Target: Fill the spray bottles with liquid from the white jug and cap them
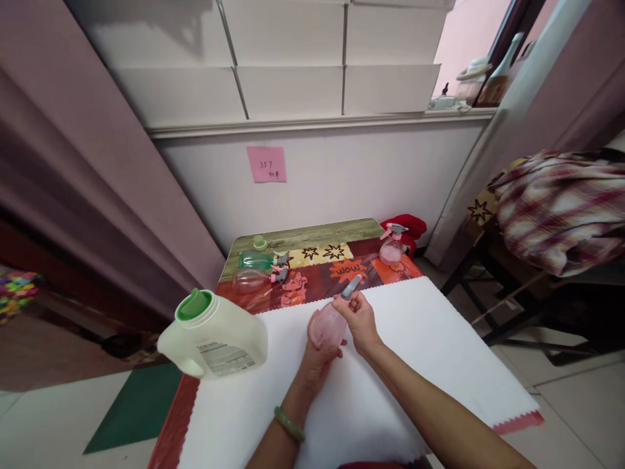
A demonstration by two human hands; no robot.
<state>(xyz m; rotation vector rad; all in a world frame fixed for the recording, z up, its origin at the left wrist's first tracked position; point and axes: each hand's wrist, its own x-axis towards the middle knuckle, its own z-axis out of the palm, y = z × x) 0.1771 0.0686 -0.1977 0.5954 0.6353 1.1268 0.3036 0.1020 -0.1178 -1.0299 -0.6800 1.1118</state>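
Note:
A pink see-through spray bottle (329,327) is held tilted above the white mat, its grey and pink spray head (349,287) leaning to the upper right. Wrapped round the bottle's body from the left and below is my left hand (316,361), with a green bangle on its wrist. The fingers of my right hand (361,320) pinch the collar just under the spray head. To the left stands a large pale green jug (239,332) without its cap, its green spout showing at the mouth.
Two spray bottles, one green (254,261) and one pink (251,281), lie at the table's back left. Another pink spray bottle (391,251) stands upright at the back right. A green cap (260,243) sits near the far edge. A stool with plaid cloth (561,208) is at right.

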